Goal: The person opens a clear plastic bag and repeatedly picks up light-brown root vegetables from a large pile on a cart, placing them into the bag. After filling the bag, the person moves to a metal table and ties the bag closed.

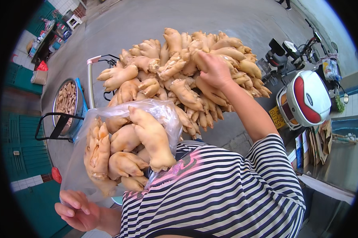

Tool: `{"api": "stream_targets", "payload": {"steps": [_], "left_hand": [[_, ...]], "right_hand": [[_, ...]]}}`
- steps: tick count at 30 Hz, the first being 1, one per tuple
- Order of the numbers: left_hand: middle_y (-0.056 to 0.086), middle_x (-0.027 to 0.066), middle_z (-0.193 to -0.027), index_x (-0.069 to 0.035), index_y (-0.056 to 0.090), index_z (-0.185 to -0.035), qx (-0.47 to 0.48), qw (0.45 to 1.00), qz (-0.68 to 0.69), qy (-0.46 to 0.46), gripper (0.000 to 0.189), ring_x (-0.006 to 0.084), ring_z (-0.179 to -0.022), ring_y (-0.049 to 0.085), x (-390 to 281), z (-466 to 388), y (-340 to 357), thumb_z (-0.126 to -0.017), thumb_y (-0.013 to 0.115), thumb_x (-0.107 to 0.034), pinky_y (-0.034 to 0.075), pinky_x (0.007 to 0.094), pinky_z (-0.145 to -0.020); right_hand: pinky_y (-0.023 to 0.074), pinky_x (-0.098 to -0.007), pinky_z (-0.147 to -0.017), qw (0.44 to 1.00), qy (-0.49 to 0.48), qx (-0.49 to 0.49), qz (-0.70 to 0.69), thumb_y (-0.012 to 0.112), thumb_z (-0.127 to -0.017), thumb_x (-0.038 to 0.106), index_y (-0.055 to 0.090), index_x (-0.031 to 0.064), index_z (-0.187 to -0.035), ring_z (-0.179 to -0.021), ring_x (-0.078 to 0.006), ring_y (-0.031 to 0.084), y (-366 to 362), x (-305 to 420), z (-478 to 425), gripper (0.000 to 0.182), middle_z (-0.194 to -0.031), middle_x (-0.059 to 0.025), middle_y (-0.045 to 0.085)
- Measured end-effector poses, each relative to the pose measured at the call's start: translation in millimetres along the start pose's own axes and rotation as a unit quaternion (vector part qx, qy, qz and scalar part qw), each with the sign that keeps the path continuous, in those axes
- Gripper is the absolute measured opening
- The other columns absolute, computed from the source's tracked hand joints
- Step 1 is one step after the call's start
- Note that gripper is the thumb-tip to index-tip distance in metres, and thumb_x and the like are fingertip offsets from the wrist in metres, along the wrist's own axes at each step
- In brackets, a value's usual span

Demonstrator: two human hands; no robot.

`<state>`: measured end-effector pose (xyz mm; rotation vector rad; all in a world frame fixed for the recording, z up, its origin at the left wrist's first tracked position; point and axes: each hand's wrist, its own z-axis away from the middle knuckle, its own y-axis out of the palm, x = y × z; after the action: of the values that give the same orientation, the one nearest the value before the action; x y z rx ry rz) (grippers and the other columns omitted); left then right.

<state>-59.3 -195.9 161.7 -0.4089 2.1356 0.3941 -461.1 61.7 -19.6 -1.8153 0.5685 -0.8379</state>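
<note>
Skinned-looking pale pig's trotters (185, 92) are heaped high before me. My right hand (216, 70) reaches into the top of the heap, its fingers closed around one trotter that they partly cover. Nearer to me, a clear plastic bag (77, 166) gapes towards me with several trotters (152, 136) inside, one lying across its mouth against my striped shirt (214, 181). My left hand (79, 211) is at the bag's lower left edge, palm up, fingers curled. Whether those fingers pinch the film cannot be made out. What supports the heap is mostly hidden.
A metal trolley handle (91, 83) rises left of the heap. Beyond it, a metal basin (55, 102) of small meat pieces stands by a black-framed trolley (59, 126). To the right are a scooter's white top box (311, 98) and upright cardboard (317, 145). A person's legs (284, 4) show far off.
</note>
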Motion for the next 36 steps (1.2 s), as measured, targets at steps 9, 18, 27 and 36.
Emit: {"api": "stream_targets", "payload": {"steps": [9,18,27,36], "left_hand": [[0.048,0.0106,-0.089,-0.011,0.048,-0.085,-0.019,1.0,0.016,0.012,0.021,0.0078,-0.056,0.041,4,3,-4,-0.097,0.047,-0.029,0.028,0.0198,-0.05],[0.04,0.029,-0.135,-0.011,0.054,-0.091,-0.055,0.993,0.107,-0.019,0.014,0.0106,-0.075,0.048,-10,-5,-26,-0.091,0.059,-0.023,0.036,0.0143,-0.052],[0.051,0.0172,-0.113,-0.012,0.056,-0.084,-0.099,0.982,0.161,0.007,0.013,0.0058,-0.064,0.052,-32,13,-33,-0.086,0.066,-0.019,0.035,0.0123,-0.048],[0.053,0.0103,-0.105,-0.016,0.057,-0.079,-0.115,0.977,0.176,0.023,0.016,0.0004,-0.053,0.053,-41,42,-55,-0.081,0.072,-0.019,0.033,0.0107,-0.043]], "right_hand": [[0.0483,-0.0447,-0.093,0.373,0.121,0.137,-0.91,0.054,-0.083,0.025,0.036,-0.0037,-0.136,-0.109,-0.0339,0.056,-42,31,-3,0.063,-0.127,-0.0226,0.05],[0.0526,-0.0376,-0.083,0.537,-0.074,0.327,-0.774,0.073,-0.068,0.019,0.024,0.0038,-0.144,-0.111,-0.0319,0.055,-116,213,7,0.093,-0.133,-0.021,0.044],[0.0365,-0.0429,-0.102,0.782,-0.428,0.243,-0.384,0.071,-0.074,0.027,0.042,0.0079,-0.133,-0.117,-0.0365,0.048,-50,282,14,0.068,-0.125,-0.0184,0.051],[0.0416,-0.039,-0.095,0.945,-0.102,0.134,-0.28,0.068,-0.08,0.042,0.055,0.0018,-0.122,-0.117,-0.0333,0.049,-54,161,43,0.06,-0.121,-0.0206,0.053]]}}
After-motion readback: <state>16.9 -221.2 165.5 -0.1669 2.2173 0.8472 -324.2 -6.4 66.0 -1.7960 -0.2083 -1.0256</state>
